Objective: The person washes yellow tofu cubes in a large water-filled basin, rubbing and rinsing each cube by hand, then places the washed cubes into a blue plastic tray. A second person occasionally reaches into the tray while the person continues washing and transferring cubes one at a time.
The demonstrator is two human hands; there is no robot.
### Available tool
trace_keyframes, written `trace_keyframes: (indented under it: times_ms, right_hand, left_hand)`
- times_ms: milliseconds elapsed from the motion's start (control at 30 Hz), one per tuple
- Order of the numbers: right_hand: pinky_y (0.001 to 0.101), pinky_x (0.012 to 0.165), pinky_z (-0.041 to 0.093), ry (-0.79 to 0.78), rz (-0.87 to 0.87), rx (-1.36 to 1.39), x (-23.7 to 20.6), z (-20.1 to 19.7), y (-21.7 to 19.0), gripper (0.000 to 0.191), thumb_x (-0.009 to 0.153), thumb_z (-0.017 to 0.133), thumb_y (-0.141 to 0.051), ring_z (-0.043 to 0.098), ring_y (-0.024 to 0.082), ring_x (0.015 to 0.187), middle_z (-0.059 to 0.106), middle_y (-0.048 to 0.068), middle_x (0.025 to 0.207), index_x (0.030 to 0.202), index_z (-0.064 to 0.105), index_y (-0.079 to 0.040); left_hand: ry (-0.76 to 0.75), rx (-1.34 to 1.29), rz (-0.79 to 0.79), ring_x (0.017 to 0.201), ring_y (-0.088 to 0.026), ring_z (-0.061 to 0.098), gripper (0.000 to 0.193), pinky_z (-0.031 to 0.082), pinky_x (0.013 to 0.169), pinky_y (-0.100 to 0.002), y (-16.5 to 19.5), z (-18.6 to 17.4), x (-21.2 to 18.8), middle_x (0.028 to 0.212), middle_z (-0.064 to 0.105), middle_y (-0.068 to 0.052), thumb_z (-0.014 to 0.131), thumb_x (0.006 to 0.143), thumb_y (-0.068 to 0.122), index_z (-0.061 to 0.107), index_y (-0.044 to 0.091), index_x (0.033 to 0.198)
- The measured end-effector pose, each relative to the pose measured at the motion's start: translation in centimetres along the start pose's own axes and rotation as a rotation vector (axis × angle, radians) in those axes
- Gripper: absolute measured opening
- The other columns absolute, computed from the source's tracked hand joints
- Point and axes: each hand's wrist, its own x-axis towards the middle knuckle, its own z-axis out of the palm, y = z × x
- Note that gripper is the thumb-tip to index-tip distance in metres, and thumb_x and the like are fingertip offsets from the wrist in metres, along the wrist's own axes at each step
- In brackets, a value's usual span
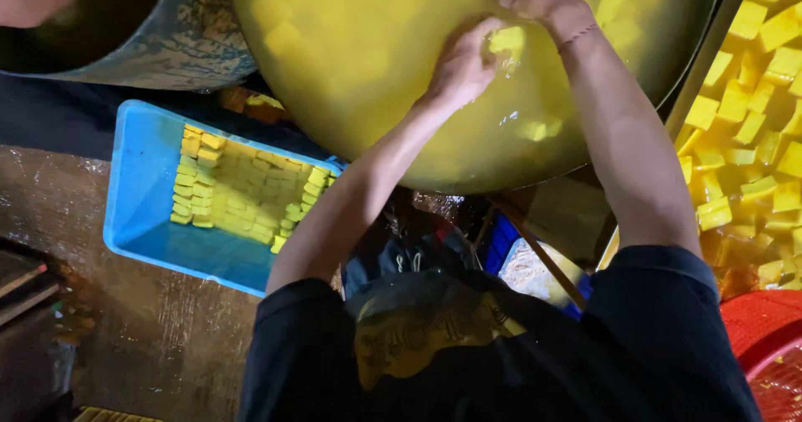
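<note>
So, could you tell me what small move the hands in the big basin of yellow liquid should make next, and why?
Probably lift the left hand clear of the large round basin of yellow liquid: it already grips a yellow block at the surface. The blue plastic tray at lower left holds neat rows of similar blocks with bare space left.

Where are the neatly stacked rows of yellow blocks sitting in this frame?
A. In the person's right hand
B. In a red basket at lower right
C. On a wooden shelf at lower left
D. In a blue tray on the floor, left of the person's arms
D: the stacked yellow blocks lie in rows inside the blue tray on the wet floor, left of the left hand, which holds a block over the big basin of yellow liquid.
</note>
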Motion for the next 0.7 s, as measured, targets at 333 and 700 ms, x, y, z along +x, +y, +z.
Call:
trace_keyframes:
  times_ms: [333,700]
  right_hand:
    - [0.0331,0.100,0.057,-0.018,-0.102,0.313,-1.1,-0.5,1.3,0.026,0.099,0.055,0.010,0.071,0.018,0.107,0.075,0.006,0.113,0.117,0.072,0.002]
    - [0.0269,0.078,0.056,0.012,-0.002,0.384,-8.3,0.3,-8.9,0.024,0.094,0.082,0.007,0.069,0.012,0.090,0.074,0.006,0.107,0.114,0.070,0.000]
  left_hand:
    - [0.125,-1.031,-0.008,0.098,-0.026,0.067,0.033,0.061,0.083,-0.046,-2.0,-6.3,0.5,0.106,0.067,-0.012,0.068,0.087,0.019,0.061,0.006,0.117]
    - [0.289,-1.470,0.160,0.104,-0.023,0.064,0.025,0.051,0.094,-0.043,-1.8,-1.1,3.9,0.111,0.067,-0.008,0.059,0.100,0.021,0.062,0.005,0.119]
